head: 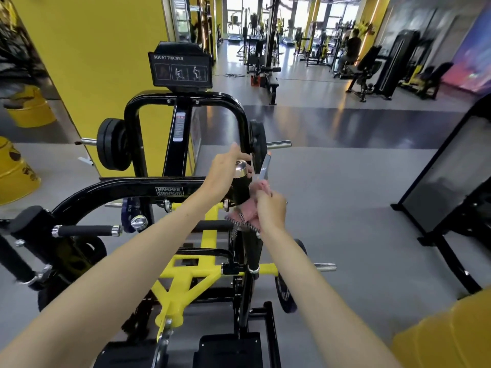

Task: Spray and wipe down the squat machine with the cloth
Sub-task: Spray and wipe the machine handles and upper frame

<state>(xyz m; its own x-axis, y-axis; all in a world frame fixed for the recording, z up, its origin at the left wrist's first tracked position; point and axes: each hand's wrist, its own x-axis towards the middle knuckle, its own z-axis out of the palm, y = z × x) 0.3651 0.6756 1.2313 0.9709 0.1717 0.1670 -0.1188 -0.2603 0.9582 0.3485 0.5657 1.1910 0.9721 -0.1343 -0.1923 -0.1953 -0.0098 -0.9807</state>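
The squat machine [170, 191] is black and yellow, with a "Squat Trainer" placard on top. Its upright black handle [240, 191] ends in a chrome cap. My left hand [225, 172] grips the handle just under that cap, with one finger stretched out toward the frame. My right hand [271, 207] holds the pink cloth [249, 217] bunched against the same handle, lower down. A slim grey spray nozzle with an orange tip [265, 167] sticks up just above my right hand. Which hand holds it is hidden.
Weight plates [113, 144] hang on the machine's pegs on both sides. A yellow pillar [106, 62] and yellow drums [16, 176] stand to the left. Another black machine frame [446, 181] is at the right. Open grey floor [345, 187] lies between, with more gym equipment beyond.
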